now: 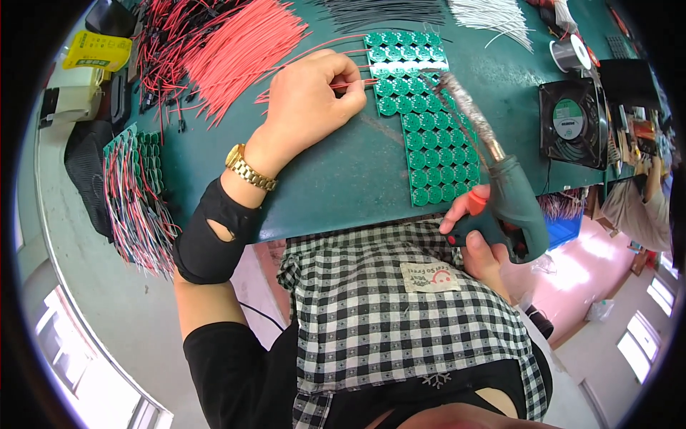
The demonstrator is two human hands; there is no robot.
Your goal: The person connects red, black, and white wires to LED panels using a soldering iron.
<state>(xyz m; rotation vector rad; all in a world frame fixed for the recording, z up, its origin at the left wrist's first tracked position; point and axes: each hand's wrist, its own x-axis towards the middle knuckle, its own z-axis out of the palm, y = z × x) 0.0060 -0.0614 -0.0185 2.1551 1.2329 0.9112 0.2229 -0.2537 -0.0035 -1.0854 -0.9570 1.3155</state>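
A panel of round green circuit boards (439, 154) lies on the green table in front of me, in rows. My left hand (307, 96) is closed at the panel's left edge, pinching thin red wires (369, 82). More red wires run from the upper rows out to the left. In my right hand (477, 250) is a dark green soldering gun (511, 189) with a red trigger. Its stained metal barrel slants up and left, and the thin tip is over the upper right rows of the panel. Whether the tip touches a board I cannot tell.
A large pile of red wires (246, 50) lies at the far left, with black wires (382, 10) and white wires (493, 20) farther right. A solder spool (570, 53) and a fan (572, 121) stand right. Wired boards (139, 193) hang over the left edge.
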